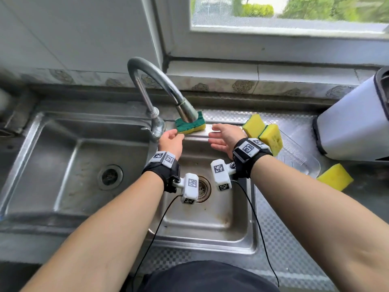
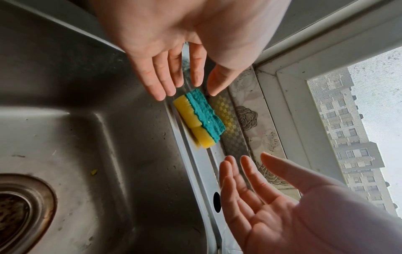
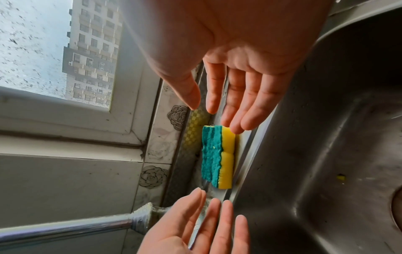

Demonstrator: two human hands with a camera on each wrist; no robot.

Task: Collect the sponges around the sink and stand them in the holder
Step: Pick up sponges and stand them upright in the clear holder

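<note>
A green-topped yellow sponge lies flat on the sink's back ledge, partly under the faucet spout. My left hand is open just left of this sponge, fingertips close to its end, not gripping. My right hand is open a little to its right, palm facing it. In the right wrist view the right hand hovers over one end of the sponge. Two yellow sponges stand on edge at a clear ribbed holder. Another yellow sponge lies on the counter.
The double steel sink has a drain on the left and another below my wrists. A white appliance stands at the right. The tiled wall and window sill run close behind the ledge.
</note>
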